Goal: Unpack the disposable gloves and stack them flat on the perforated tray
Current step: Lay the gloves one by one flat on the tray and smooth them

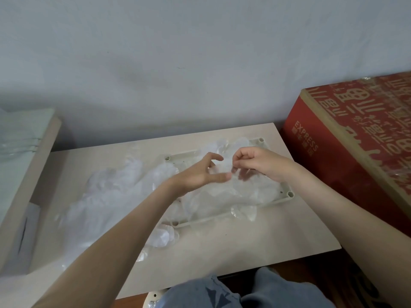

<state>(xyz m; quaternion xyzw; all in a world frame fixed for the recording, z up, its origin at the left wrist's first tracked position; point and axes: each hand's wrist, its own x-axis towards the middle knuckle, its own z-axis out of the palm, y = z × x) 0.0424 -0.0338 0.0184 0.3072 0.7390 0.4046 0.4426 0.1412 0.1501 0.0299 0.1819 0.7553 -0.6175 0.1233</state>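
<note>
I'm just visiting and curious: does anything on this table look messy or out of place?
Yes. The gloves on the tray are wrinkled rather than stacked flat, some hang over its near edge onto the table, and a crumpled heap of clear plastic lies left of the tray.

Under the hands lay clear gloves on a cream tray; the table was beige; right of them, a red box bore gold lettering.
</note>
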